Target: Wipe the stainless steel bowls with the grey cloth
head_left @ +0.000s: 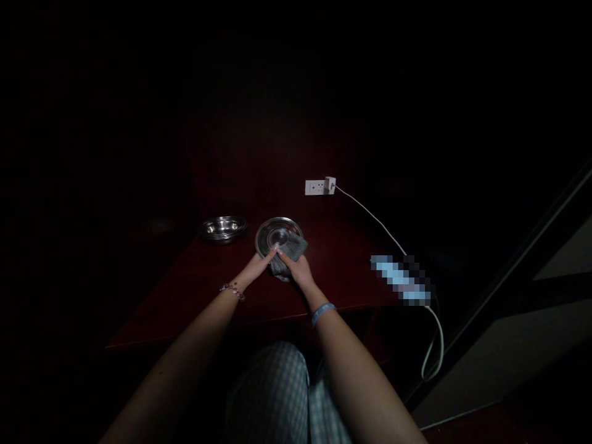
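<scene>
A shiny round metal bowl (266,233) is held up over the dark red table, its inside tilted toward me. My left hand (259,264) grips the near left rim, thumb over the edge and fingers hidden behind the bowl. At the near right side, my right hand (296,266) is closed on a grey cloth (296,244), which lies partly inside the bowl and partly hangs below its rim. The two thumbs nearly meet. To the left, a stack of similar metal bowls (224,229) stands on the table.
The dark red table (185,308) has its front edge just before my knees. A white socket (315,187) with a plugged-in charger (330,184) is on the back wall. Its white cable (377,219) runs to a blurred, lit object (400,280) at the right. Surroundings are very dark.
</scene>
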### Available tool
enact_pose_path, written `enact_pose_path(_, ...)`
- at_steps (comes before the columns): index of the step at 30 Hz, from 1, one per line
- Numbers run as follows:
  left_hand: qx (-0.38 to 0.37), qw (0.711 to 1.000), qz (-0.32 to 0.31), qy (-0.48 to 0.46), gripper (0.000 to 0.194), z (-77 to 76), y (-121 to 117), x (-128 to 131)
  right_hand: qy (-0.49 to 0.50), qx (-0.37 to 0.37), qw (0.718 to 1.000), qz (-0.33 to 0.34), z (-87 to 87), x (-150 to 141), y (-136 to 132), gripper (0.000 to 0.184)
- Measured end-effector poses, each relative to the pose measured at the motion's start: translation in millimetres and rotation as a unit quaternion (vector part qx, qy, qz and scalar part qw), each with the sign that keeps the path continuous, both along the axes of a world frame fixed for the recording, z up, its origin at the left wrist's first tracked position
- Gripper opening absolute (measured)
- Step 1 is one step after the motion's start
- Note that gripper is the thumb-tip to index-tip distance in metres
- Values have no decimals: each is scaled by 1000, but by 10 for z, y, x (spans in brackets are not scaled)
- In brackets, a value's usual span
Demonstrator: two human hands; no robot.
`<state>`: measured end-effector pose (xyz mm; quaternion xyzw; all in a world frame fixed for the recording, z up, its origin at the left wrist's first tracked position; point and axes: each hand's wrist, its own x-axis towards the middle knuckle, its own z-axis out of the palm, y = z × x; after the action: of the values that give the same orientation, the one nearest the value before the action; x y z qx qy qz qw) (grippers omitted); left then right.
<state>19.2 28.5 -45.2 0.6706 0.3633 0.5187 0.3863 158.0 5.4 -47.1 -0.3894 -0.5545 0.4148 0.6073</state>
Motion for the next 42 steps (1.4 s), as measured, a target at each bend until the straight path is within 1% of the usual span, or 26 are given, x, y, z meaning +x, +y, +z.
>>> enact_pose_path(3, 3, 1000, -1, -2, 65, 5, 8, 4, 31, -1, 999, 13, 8, -2, -1, 44)
enact_pose_path(7, 16, 1000, -13, -22, 68, -2, 17, 6, 36, -6, 999, 10, 17, 1, -10, 44)
enact_pose_path(14, -4, 1000, -1, -12, 63, -2, -8, 7, 41, -2, 999, 14, -12, 4, 0, 43)
enact_pose_path(19, -10, 1000, 1, -11, 66, 7, -9, 13, 23, -4, 1000, 12, -7, 18, -8, 43)
enact_pose_path(27, -18, 1000, 7, -14, 72, -23, 10, 5, 8, -15, 1000, 7, 1, 18, -7, 44)
enact_pose_path(33, -14, 1000, -8, -10, 76, 25, -4, 1, 28, -5, 999, 28, -1, 15, -4, 42)
enact_pose_path(37, -1, 1000, -16, -17, 78, 50, -20, -6, 34, -9, 999, 28, -7, 16, -3, 43)
enact_pose_path(42, -11, 1000, -6, -9, 72, 83, -54, -18, 38, -17, 998, 43, 13, 21, -23, 42)
